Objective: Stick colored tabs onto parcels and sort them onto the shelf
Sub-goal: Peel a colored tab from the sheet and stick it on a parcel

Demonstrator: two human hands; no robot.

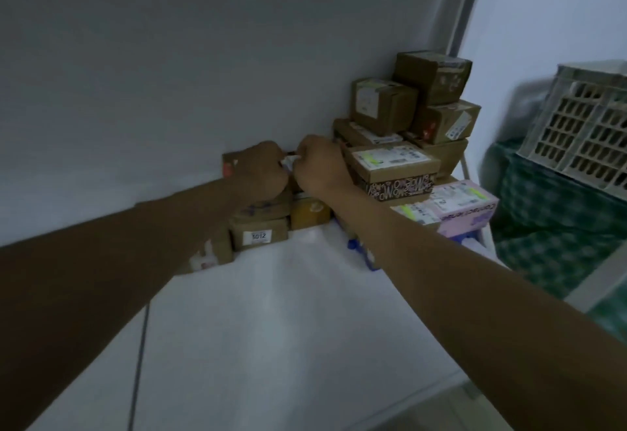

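A white shelf (271, 312) carries brown parcels (259, 235) stacked at its far side and a pink box (470, 205) far right.

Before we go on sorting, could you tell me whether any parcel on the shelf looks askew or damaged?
The top brown parcel of the right stack sits tilted and looks crumpled, overhanging the boxes beneath. Both hands, left and right, pinch a small white tab. Nothing looks spilled.
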